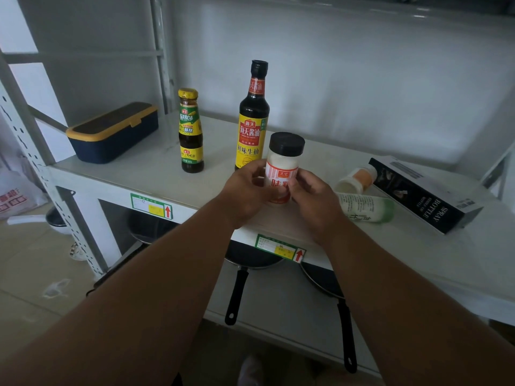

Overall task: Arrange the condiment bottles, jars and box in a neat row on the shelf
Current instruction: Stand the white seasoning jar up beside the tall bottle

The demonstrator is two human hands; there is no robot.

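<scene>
Open white shelf top (348, 140) behind the 2 toppled plastic bottles (362, 190); the tall dark soy sauce bottle (252, 118) and black spray-bottle carton (423, 193) block either side.

Dim, bluish light with soft glare on the back wall (334, 79), wide-angle bending at edges

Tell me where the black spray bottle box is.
The spray bottle box lies flat at the shelf's right end, beside two toppled bottles.
</scene>
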